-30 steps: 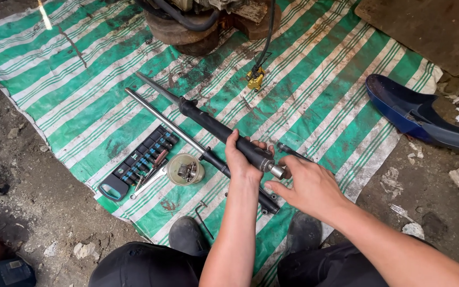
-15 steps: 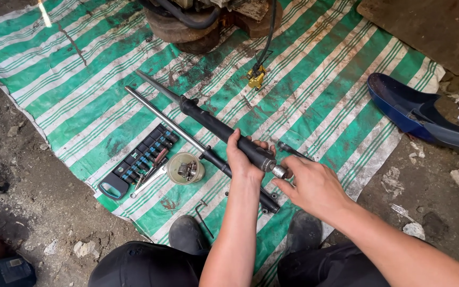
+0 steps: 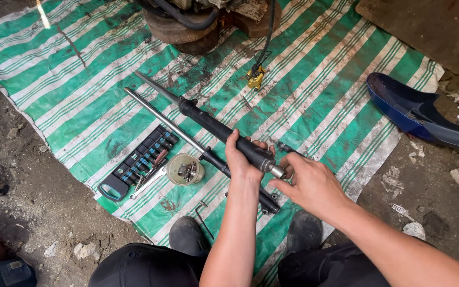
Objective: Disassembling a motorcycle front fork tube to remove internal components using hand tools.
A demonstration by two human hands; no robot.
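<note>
Presently on the green-and-white striped tarp (image 3: 107,74), listed from the near edge outward:

Fork leg, black tube (image 3: 216,127): lies slantwise across the middle of the tarp, thin bright rod end toward the far left corner, thick end toward the near edge. The left hand (image 3: 241,159) is closed around its thick lower part from above, fingers wrapped over the tube. The right hand (image 3: 309,183) sits just beside it on the near-right side, fingertips pinching the small silver end cap (image 3: 277,171) at the tube's end.

Second fork leg (image 3: 187,141): parallel, just left of the first, partly under the left wrist.

Socket set, black tray (image 3: 139,159): near the left edge, with loose pliers (image 3: 150,178) touching it.

Round tin of small parts (image 3: 185,169): between tray and fork legs.

Brass-coloured fitting on a black hose (image 3: 255,78): toward the far edge, well apart from the hands.

Blue plastic panel (image 3: 421,114): off the right edge, on bare ground.
</note>
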